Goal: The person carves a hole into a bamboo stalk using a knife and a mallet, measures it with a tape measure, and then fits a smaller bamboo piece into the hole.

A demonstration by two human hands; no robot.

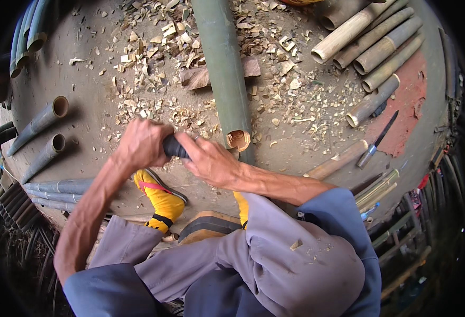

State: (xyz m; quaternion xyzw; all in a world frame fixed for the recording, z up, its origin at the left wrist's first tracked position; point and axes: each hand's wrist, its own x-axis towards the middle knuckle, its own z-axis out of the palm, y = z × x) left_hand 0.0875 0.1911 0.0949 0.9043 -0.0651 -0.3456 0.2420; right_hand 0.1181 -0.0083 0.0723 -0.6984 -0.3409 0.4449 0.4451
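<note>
A thick green bamboo pole point(223, 68) runs from the far edge toward me, propped across a reddish wooden block point(195, 78). Its near end shows a pale, cut wall. My left hand point(144, 141) is closed round a dark, tape-wrapped tool handle point(175, 147). Closed on the same handle, nearer the bamboo, is my right hand point(211, 161), with a ring on one finger. The tool's working end is mostly hidden behind the right hand, beside the pole's cut end, so its kind is unclear.
Wood chips point(169, 103) litter the ground. Bamboo sections point(383, 53) lie at the far right, and more tubes point(40, 124) lie at left. A knife point(378, 140) rests on the right. My yellow-covered foot point(161, 203) stands near a wooden seat point(206, 224).
</note>
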